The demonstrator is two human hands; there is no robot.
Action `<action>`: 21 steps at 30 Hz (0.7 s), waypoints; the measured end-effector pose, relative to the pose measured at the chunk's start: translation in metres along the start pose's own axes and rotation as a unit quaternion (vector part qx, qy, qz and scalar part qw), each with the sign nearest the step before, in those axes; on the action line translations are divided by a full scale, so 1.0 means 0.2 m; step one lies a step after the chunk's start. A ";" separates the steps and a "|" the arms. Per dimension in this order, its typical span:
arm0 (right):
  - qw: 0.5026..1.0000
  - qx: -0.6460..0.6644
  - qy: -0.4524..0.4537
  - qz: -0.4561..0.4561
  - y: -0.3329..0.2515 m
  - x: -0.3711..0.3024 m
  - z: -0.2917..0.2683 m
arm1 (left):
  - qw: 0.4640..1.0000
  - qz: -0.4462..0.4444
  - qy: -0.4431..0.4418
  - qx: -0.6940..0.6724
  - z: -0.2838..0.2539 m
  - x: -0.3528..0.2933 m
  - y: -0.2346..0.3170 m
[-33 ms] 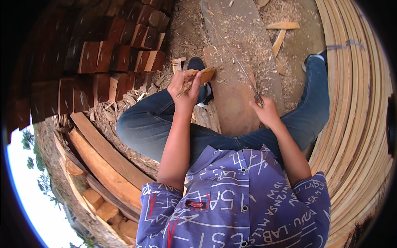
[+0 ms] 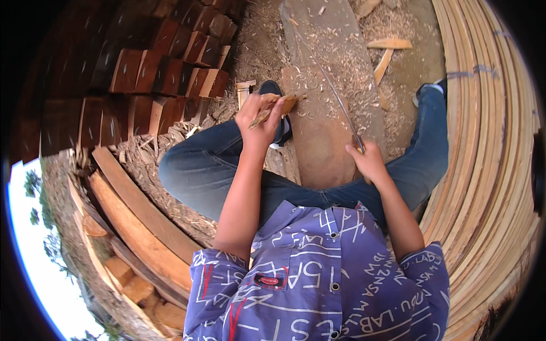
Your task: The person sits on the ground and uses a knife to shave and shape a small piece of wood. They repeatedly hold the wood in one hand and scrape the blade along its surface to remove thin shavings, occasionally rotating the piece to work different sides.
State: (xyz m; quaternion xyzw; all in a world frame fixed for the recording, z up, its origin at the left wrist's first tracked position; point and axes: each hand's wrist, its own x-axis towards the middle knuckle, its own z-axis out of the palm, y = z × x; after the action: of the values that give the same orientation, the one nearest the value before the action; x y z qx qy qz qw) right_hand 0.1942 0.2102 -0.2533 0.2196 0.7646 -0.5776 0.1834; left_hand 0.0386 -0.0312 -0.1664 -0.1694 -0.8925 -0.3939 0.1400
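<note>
My left hand (image 2: 259, 118) is closed round a short tan piece of wood (image 2: 289, 104) with rough, split-looking edges, held above my shoe. Farther right, my right hand (image 2: 370, 161) grips the handle of a long, thin dark blade (image 2: 339, 98), seen nearly edge-on. Its tip points away and to the left, over a flat plank (image 2: 318, 148) strewn with shavings. The blade and the wood piece are apart. My fingers hide part of the wood and most of the handle.
Stacked squared timbers (image 2: 128, 74) rise at the left, with loose beams (image 2: 136, 221) nearer. Long bundled boards (image 2: 472, 142) line the right. Offcuts (image 2: 389, 44) and curled shavings cover the ground. My bent legs (image 2: 199, 167) flank the plank.
The view has shifted slightly. My right hand and the blade sit a little lower, and the wood piece in my left hand has turned slightly. Both grips stay the same.
</note>
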 end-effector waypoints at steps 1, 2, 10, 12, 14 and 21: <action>0.999 0.019 -0.008 0.031 0.00 -0.06 -0.05 | 1.000 -0.002 -0.017 -0.003 0.02 0.02 0.01; 0.994 0.050 -0.023 0.090 -0.03 -0.12 -0.10 | 0.999 -0.001 -0.036 -0.006 0.02 0.02 0.03; 0.966 0.207 -0.012 0.153 0.03 -0.53 -0.33 | 0.994 0.039 -0.098 0.027 0.12 0.10 0.17; 0.945 0.283 -0.042 0.157 0.07 -0.59 -0.34 | 0.994 0.012 -0.110 0.019 0.04 0.06 0.20; 0.911 0.375 -0.072 0.158 0.13 -0.63 -0.35 | 0.993 0.016 -0.111 -0.033 0.02 0.02 0.18; 0.890 0.429 -0.090 0.126 0.10 -0.63 -0.38 | 0.961 0.040 -0.272 -0.010 -0.14 0.04 0.28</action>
State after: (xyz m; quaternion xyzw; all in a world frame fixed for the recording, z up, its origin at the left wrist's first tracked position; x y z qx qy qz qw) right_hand 0.3079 0.2728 -0.1813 0.3185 0.3886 -0.8385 0.2108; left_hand 0.0572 -0.0161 -0.1084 -0.3066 -0.8857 -0.3356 -0.0941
